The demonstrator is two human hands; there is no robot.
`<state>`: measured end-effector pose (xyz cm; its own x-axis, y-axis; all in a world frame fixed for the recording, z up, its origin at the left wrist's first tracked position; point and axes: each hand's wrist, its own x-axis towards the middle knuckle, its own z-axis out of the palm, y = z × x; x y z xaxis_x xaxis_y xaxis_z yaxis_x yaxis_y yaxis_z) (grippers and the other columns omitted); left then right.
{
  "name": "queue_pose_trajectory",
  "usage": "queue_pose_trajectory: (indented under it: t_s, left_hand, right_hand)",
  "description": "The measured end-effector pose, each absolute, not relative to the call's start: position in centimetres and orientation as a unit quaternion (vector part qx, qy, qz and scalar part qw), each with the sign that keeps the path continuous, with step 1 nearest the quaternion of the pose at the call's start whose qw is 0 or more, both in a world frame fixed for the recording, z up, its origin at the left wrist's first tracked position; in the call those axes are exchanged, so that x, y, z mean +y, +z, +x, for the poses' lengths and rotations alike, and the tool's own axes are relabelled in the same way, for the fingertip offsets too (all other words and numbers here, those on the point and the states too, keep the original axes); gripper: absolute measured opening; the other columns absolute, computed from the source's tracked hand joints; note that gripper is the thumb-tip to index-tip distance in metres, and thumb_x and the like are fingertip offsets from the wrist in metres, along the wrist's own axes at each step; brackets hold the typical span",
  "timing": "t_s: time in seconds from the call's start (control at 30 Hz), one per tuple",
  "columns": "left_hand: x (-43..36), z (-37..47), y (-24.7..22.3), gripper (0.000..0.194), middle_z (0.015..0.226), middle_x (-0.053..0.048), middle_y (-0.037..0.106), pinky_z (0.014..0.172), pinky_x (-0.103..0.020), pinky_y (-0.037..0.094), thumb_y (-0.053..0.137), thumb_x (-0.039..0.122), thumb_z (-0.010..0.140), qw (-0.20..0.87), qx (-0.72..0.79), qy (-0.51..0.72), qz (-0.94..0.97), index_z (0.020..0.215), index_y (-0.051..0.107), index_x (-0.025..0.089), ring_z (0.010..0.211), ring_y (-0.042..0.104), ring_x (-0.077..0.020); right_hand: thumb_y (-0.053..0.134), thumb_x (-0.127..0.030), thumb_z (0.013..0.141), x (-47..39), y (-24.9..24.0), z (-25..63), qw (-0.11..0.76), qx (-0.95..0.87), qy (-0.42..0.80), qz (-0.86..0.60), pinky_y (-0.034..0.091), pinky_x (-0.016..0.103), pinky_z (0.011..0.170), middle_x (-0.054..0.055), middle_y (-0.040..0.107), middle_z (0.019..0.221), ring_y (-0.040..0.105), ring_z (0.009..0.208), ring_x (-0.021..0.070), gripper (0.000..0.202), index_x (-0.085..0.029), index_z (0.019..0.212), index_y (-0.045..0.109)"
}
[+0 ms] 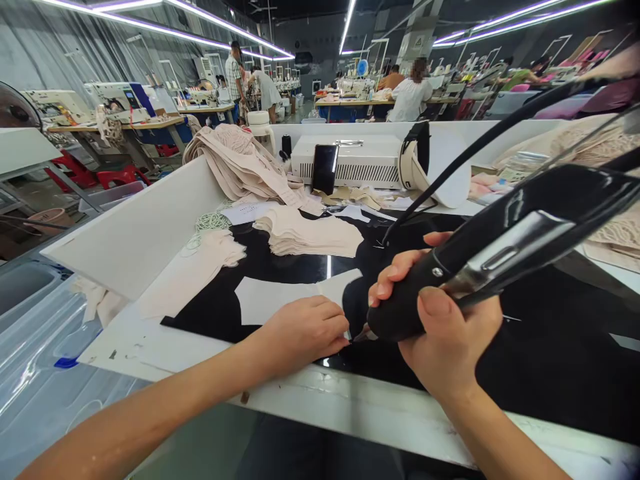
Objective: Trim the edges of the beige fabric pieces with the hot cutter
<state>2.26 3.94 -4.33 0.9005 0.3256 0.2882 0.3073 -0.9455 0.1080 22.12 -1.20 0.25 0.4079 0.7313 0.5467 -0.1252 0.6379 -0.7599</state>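
My right hand [453, 333] is wrapped round a thick black corded hand tool [505, 233] with a silver lever along its side. The tool's narrow tip points down to the left, partly hidden by its body and my fingers. With fingers pinched together, my left hand [313, 327] holds the lower right edge of a white cut fabric piece [275, 300], close to that tip. The piece lies flat on a glossy black work surface [210, 303]. Just behind it rests a stack of cream fabric pieces [310, 233].
More cream pieces [197, 273] lie left, beside pale green thread [213, 223]. Behind are draped fabric strips [235, 160], a phone [325, 168] leaning on a white vented box [370, 160], and scraps. A black cable [450, 160] arches across the right. White side panel [145, 227] stands left.
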Motion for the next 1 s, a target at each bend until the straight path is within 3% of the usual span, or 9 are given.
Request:
queue_pose_trajectory:
  t_s: [0.17,0.57,0.83,1.0]
  left_hand:
    - [4.1,2.1,-4.5,0.026,0.112,-0.008,0.082,0.104,-0.039,0.067,0.061,0.027,0.132,0.048,0.157,0.165,0.973,0.111,0.075,0.020,0.106,0.080,-0.0246]
    - [4.1,2.0,-4.5,0.030,0.117,-0.008,0.086,0.108,-0.037,0.068,0.058,0.028,0.133,0.054,0.155,0.177,0.970,0.113,0.078,0.018,0.109,0.083,-0.0232]
    - [4.2,0.7,-5.0,0.025,0.135,-0.011,0.088,0.115,-0.037,0.069,0.060,0.027,0.133,0.059,0.129,0.217,0.966,0.138,0.082,0.016,0.122,0.086,-0.0244]
    - [4.4,0.5,-5.1,0.026,0.135,-0.012,0.089,0.122,-0.037,0.069,0.061,0.029,0.133,0.015,0.116,0.205,0.972,0.140,0.082,0.017,0.127,0.086,-0.0235]
  right_hand:
    - [0.108,-0.057,0.094,-0.9,0.3,21.7,0.793,-0.455,0.277,-0.295,0.066,0.036,0.055,-0.004,0.082,0.093,0.075,0.063,0.0195,0.058,-0.032,0.132,0.073]
    - [0.107,-0.066,0.092,-0.6,-0.1,21.5,0.788,-0.454,0.259,-0.326,0.067,0.039,0.056,-0.004,0.080,0.093,0.074,0.062,0.0204,0.064,-0.033,0.133,0.070]
    - [0.107,-0.065,0.092,-0.8,0.0,21.5,0.784,-0.458,0.257,-0.331,0.067,0.040,0.056,-0.003,0.080,0.094,0.074,0.063,0.0211,0.063,-0.034,0.132,0.070]
    - [0.107,-0.057,0.096,-0.7,0.0,21.5,0.790,-0.465,0.257,-0.306,0.068,0.037,0.057,-0.004,0.082,0.093,0.075,0.063,0.0190,0.054,-0.033,0.132,0.075]
